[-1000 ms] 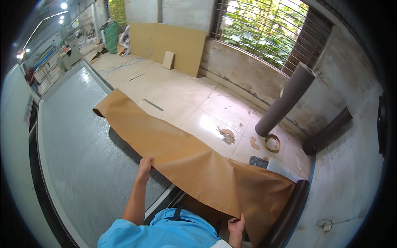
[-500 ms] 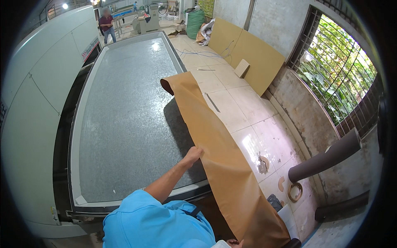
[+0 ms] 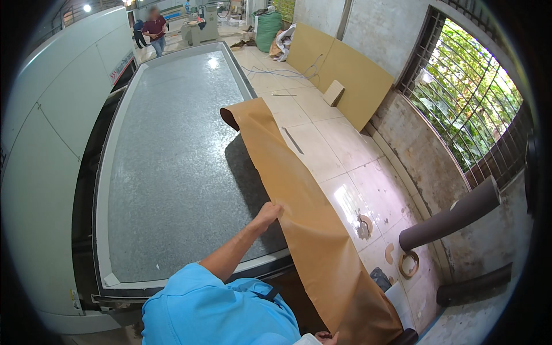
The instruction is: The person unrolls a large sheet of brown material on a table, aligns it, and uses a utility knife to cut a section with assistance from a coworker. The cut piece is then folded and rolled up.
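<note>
A long tan sheet [image 3: 299,195], leather-like and smooth, stretches from the table's right edge down to the bottom of the view. Its far end curls over on itself and casts a shadow on the table. My left hand [image 3: 268,215] is closed on the sheet's left edge, about midway along, with creases spreading from the grip. At the bottom edge of the view, my right hand [image 3: 326,337] pinches the sheet's near end; only its fingers show. The grey table bed [image 3: 172,161], framed by a pale border, lies left of the sheet.
A large pale machine housing [image 3: 57,132] stands along the left. Dark rolls [image 3: 451,215] lean by the right wall, near a tape ring [image 3: 409,265] on the tiled floor. Tan boards [image 3: 345,77] rest against the wall. A person [image 3: 155,30] stands beyond the table's far end.
The person at the far end has come a little nearer, and another dark-clothed figure now shows behind. My hands and the sheet hold nearly the same pose.
</note>
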A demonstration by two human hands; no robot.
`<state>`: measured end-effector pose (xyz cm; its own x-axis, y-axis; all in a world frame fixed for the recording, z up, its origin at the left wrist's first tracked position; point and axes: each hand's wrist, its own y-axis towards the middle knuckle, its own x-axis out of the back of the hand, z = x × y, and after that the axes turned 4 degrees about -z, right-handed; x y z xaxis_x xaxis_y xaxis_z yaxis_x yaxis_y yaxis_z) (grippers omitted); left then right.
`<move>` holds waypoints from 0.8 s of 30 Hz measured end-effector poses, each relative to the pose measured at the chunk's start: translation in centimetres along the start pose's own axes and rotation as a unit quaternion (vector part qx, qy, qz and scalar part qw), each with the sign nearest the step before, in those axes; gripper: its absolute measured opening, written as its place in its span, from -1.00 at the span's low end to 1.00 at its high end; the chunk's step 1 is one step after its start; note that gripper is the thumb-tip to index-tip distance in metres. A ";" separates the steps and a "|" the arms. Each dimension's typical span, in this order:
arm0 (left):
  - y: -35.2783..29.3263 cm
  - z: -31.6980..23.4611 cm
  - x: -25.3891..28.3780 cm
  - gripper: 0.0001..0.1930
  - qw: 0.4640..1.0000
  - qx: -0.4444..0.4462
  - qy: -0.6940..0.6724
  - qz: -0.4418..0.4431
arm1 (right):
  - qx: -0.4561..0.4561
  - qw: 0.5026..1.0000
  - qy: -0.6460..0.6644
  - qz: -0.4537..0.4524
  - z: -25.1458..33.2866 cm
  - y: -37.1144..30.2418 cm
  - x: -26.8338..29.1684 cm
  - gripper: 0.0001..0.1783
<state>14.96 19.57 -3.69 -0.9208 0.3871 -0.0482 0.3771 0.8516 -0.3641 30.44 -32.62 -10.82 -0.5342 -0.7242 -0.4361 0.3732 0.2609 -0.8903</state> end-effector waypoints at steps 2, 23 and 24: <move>0.0 0.1 -0.1 -0.68 1.000 -0.014 -0.028 0.002 | 0.006 1.000 -0.007 0.012 0.0 -0.1 0.1 -0.56; 1.5 -0.8 1.6 -0.70 0.998 -0.018 -0.054 -0.034 | 0.143 0.986 -0.080 -0.006 -2.5 -1.8 -2.6 -0.75; 1.8 -1.1 2.0 -0.71 0.998 -0.021 -0.043 -0.035 | 0.145 0.986 -0.077 0.003 -2.5 -1.8 -2.6 -0.74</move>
<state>13.87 22.31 -3.43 -0.9497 0.2952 -0.1041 0.3130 0.8907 -0.3296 29.28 -29.58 -8.38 -0.4175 -0.8176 -0.3966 0.5890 0.0889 -0.8032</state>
